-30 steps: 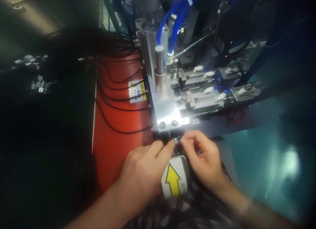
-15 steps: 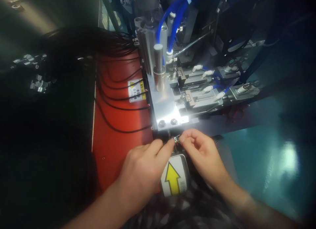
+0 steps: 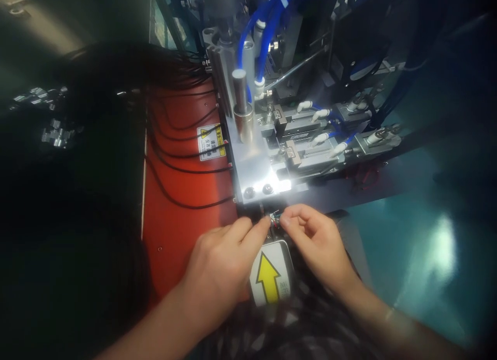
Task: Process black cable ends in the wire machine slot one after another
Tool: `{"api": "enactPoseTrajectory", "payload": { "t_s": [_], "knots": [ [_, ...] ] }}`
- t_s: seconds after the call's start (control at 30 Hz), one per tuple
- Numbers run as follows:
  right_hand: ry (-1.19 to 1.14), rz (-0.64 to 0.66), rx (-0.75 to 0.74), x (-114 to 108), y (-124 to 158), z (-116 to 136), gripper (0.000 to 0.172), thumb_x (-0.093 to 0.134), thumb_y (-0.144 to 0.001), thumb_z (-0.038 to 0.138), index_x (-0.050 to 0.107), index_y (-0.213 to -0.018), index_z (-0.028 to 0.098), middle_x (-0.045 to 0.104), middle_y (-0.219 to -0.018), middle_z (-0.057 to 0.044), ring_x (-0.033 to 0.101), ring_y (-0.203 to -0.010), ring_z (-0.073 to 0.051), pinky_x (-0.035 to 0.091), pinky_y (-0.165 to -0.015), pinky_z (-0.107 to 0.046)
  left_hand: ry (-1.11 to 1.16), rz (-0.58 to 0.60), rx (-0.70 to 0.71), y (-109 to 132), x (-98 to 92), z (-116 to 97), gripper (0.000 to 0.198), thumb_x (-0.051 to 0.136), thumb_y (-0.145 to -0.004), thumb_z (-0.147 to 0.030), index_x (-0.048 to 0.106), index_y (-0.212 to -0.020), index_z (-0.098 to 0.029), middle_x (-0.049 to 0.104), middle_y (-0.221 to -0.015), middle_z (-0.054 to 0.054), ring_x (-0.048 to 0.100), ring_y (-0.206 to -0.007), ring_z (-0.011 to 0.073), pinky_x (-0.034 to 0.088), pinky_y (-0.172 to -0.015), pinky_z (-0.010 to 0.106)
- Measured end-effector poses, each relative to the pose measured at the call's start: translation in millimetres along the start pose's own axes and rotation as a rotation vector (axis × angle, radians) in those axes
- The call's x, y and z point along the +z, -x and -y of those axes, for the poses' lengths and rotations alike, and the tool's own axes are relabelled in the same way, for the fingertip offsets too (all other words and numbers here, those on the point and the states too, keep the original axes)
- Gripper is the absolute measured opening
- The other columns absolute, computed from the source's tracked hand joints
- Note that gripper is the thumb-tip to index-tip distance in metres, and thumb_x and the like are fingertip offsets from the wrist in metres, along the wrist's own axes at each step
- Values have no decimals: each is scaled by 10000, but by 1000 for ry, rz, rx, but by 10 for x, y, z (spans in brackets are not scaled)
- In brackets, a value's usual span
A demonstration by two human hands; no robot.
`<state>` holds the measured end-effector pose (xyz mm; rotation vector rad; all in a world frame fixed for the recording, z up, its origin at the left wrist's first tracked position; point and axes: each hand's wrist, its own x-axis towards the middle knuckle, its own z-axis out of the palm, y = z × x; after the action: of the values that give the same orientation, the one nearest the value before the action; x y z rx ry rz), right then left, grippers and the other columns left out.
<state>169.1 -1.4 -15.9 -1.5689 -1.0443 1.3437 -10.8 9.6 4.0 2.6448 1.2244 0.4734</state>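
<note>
Just below the metal fixture plate (image 3: 254, 181), my two hands meet fingertip to fingertip. Between them is a small bundle of thin wires (image 3: 274, 218), with bits of white, red and green showing. My left hand (image 3: 223, 261) is closed, its thumb and index finger pinching the bundle's left side. From the right, my right hand (image 3: 316, 241) pinches the wire ends between thumb and forefinger, the other fingers curled. The fingertips cover most of the bundle, so its exact form is hard to tell. Under the hands is a white label with a yellow arrow (image 3: 267, 277).
Several black cables (image 3: 174, 168) run across a red panel (image 3: 180, 230) to the fixture's left edge. A warning label (image 3: 212, 141) sits on that panel. Pneumatic cylinders with white fittings (image 3: 320, 139) and blue tubes (image 3: 266, 44) stand behind. Shiny connectors (image 3: 58, 134) lie at the left.
The whole view has shifted slightly, the machine appearing a little further left. My hands keep their pinch, and slightly more of the thin wires shows between the fingertips.
</note>
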Motion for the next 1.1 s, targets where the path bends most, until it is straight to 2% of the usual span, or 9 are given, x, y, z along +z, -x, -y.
{"api": "enactPoseTrajectory", "payload": {
  "t_s": [0.13,0.23,0.5,0.7,0.87,0.93,1.03,1.1],
  "knots": [
    [175,-31,-180,20,28,-25,118,559,-894,263,582,-804,190,527,-613,30,478,-543,-111,400,-504,-227,2,2,-2,2,-5,0,342,418,-895,-155,585,-1193,-138,616,-752,23,530,-539,126,401,-476,242],
    [216,-38,-223,18,13,-31,116,547,-903,247,575,-806,192,543,-640,20,498,-577,-120,415,-544,-239,1,2,0,3,-16,-3,335,423,-892,-158,593,-1180,-136,615,-748,24,525,-536,124,403,-473,237],
    [236,-11,-190,7,-36,-59,152,520,-925,282,552,-805,196,537,-659,19,507,-604,-127,411,-570,-247,2,21,1,3,4,4,334,424,-910,-169,609,-1183,-120,609,-742,27,529,-538,134,404,-478,253],
    [332,-13,-160,-7,-24,-17,151,520,-908,282,547,-788,194,555,-669,8,524,-624,-139,415,-598,-268,5,-10,1,-19,-1,-8,343,416,-908,-177,622,-1173,-109,605,-724,27,516,-525,133,390,-466,251],
    [70,54,32,-31,-10,0,207,549,-887,369,583,-808,181,576,-669,0,525,-602,-136,423,-544,-247,-12,-6,4,-14,-9,-4,347,415,-905,-186,625,-1169,-105,608,-727,29,524,-525,139,389,-463,260],
    [29,61,64,-27,14,-20,213,579,-869,377,594,-807,174,566,-658,5,510,-581,-127,408,-516,-236,-12,5,2,-3,-6,-1,351,419,-905,-190,618,-1183,-108,612,-739,30,534,-534,141,398,-469,261],
    [64,26,33,-4,54,-47,180,608,-850,342,600,-796,171,522,-605,30,460,-527,-107,373,-476,-224,-9,9,0,13,-1,-1,353,414,-908,-187,612,-1192,-115,613,-747,28,546,-550,143,410,-477,260],
    [122,-1,-56,12,70,-47,148,587,-865,305,593,-793,176,499,-581,44,441,-512,-100,370,-477,-219,-3,7,1,12,-1,-4,353,408,-912,-184,615,-1190,-114,613,-743,27,549,-550,143,413,-475,259]
  ]
}}
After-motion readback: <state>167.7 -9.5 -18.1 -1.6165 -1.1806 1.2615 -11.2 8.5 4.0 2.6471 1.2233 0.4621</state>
